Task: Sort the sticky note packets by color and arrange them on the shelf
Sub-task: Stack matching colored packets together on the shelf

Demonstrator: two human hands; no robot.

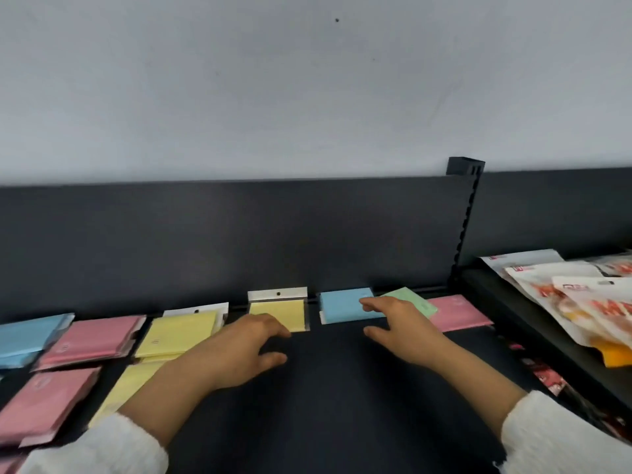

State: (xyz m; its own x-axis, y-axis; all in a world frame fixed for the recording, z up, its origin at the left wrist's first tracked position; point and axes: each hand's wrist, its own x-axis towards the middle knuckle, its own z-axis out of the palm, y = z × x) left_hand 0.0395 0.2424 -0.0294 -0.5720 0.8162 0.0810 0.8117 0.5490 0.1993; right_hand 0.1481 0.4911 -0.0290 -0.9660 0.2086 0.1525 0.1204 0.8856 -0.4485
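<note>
Head view: a shelf (325, 405) carries a pink stack (92, 336) and a yellow stack (178, 333) well left of the blue packet (338, 307). The left hand (253, 343), loosely spread, hovers just left of that packet. The right hand (400, 323), fingers straight, lies over its right end, beside a green packet (410, 297).

Matt black shelf (342, 388), glossy plastic-wrapped sticky note packets (277, 311), fuzzy white sleeves (102, 446)

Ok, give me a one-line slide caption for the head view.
Left hand at a yellow packet, right hand at a blue packet and a green packet, on a dark shelf, mid-sort.
</note>
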